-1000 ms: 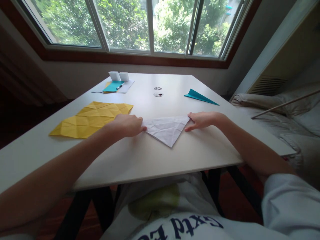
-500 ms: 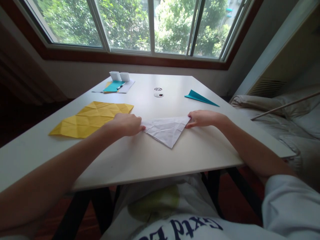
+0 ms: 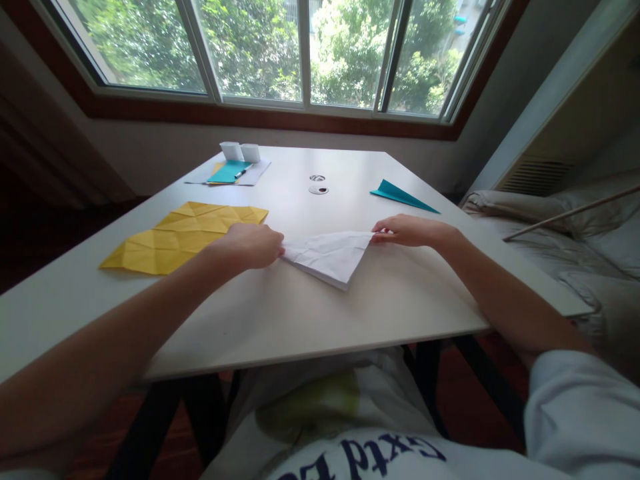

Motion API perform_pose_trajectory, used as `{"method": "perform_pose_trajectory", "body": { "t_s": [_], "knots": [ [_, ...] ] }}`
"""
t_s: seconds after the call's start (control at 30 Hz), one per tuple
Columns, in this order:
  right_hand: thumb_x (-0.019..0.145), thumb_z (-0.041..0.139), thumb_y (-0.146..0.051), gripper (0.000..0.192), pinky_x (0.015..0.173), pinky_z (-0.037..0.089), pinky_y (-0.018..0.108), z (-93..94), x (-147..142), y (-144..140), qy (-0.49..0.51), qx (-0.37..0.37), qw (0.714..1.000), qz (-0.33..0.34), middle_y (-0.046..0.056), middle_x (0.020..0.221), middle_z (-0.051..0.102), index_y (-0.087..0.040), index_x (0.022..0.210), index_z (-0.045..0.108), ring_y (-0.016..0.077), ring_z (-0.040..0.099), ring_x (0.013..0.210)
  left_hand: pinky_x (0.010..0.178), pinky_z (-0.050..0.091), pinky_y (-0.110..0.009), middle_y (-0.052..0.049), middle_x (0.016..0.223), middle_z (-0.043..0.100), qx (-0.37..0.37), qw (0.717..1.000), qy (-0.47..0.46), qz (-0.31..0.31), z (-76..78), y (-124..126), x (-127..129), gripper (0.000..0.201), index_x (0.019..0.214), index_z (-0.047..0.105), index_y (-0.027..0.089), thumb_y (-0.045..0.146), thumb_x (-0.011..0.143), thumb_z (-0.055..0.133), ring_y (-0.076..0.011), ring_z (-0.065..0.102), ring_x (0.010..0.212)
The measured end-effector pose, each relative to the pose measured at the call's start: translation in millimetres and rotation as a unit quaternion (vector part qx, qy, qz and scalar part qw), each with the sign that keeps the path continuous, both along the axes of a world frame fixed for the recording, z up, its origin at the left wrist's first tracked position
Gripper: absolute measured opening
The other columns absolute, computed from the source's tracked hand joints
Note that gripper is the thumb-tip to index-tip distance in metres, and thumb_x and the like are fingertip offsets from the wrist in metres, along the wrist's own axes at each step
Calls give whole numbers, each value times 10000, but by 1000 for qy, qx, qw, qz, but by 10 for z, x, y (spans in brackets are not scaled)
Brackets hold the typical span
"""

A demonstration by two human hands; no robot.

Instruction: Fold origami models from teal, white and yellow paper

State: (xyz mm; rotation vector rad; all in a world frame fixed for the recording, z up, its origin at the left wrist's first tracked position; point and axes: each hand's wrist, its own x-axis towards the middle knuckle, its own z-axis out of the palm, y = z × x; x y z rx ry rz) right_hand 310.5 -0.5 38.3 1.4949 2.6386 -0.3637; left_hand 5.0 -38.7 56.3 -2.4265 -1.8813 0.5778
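A creased white sheet of paper (image 3: 330,257), folded into a triangle with its tip toward me, is stretched between my two hands. My left hand (image 3: 255,245) is closed, pinching the paper's left corner. At the right corner, the fingers of my right hand (image 3: 407,231) pinch the edge. The near tip looks slightly raised off the table, showing a thin gap between layers. Just left of my left hand lies a yellow sheet of paper (image 3: 175,237) with many crease lines. Beyond my right hand is a folded teal paper (image 3: 403,195), long and pointed.
The white table (image 3: 300,327) has its near edge close to my body. At the back left, a teal sheet (image 3: 227,171), a pen (image 3: 243,171) and two small white containers (image 3: 240,152) sit on or by other papers. Two round inserts (image 3: 318,189) lie mid-table.
Both hands have lifted the white paper a little, and its near tip has risen and opened slightly. My right hand has shifted slightly away from me. The other papers stay put.
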Motion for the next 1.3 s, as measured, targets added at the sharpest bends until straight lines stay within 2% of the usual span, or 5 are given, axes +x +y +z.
{"method": "perform_pose_trajectory", "body": {
  "t_s": [0.17, 0.4, 0.73, 1.07, 1.3],
  "knots": [
    [833, 362, -620, 524, 658, 393, 279, -5, 17, 28, 43, -6, 999, 15, 75, 966, 681, -226, 1012, 657, 199, 593, 802, 719, 418, -364, -173, 899, 664, -2, 1000, -21, -6, -11, 30, -49, 270, 951, 679, 170, 200, 732, 522, -321, 616, 825],
    [767, 480, -626, 515, 714, 407, 291, -24, 58, 51, 74, -7, 997, 28, 65, 1038, 671, -233, 1047, 660, 207, 598, 872, 671, 419, -369, -181, 872, 649, -11, 1000, -10, -27, -46, 34, -55, 271, 928, 663, 151, 215, 727, 494, -334, 610, 794],
    [731, 518, -627, 583, 773, 420, 320, -19, 72, 54, 52, -17, 998, 19, 88, 1122, 635, -212, 1127, 622, 248, 578, 970, 745, 411, -406, -186, 866, 648, 14, 999, -36, 2, -150, 52, -19, 284, 964, 639, 136, 226, 721, 523, -357, 606, 857],
    [773, 529, -428, 433, 774, 425, 311, -57, 70, 75, 55, -4, 997, 53, 109, 1112, 615, -182, 1117, 620, 229, 574, 940, 678, 429, -370, -181, 907, 649, 32, 999, 29, -28, -113, 44, 25, 308, 986, 636, 147, 218, 779, 418, -323, 608, 822],
    [802, 465, -507, 428, 734, 409, 291, -58, 88, 81, 78, -3, 996, 46, 78, 1049, 653, -216, 1056, 648, 210, 580, 898, 706, 408, -401, -157, 799, 634, 52, 996, -76, -4, -81, 169, -109, 208, 793, 658, 185, 307, 757, 493, -319, 599, 792]
  ]
}}
